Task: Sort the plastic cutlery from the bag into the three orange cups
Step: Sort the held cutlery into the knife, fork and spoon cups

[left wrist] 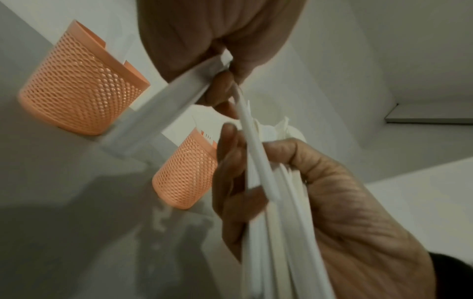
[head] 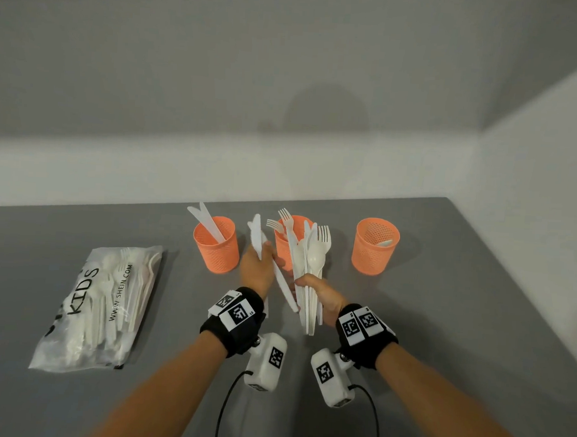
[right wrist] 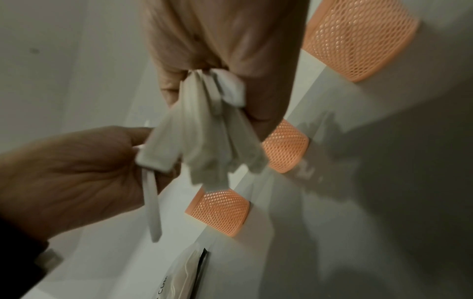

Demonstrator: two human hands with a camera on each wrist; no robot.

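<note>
Three orange mesh cups stand in a row on the grey table. The left cup (head: 216,244) holds knives, the middle cup (head: 287,248) forks, and the right cup (head: 375,246) one spoon. My left hand (head: 264,252) grips a single white plastic knife (head: 257,233) between the left and middle cups, blade up. My right hand (head: 308,282) grips a bundle of white cutlery (head: 315,253) upright in front of the middle cup. In the left wrist view the knife (left wrist: 163,113) is pinched beside the bundle (left wrist: 276,202). In the right wrist view the bundle's handles (right wrist: 210,131) fan out below my right hand.
The clear plastic bag (head: 98,308), printed KIDS, lies flat at the left of the table (head: 475,328) with more white cutlery inside. A white wall runs behind the cups and along the right side. Wrist-camera cables hang near the front edge.
</note>
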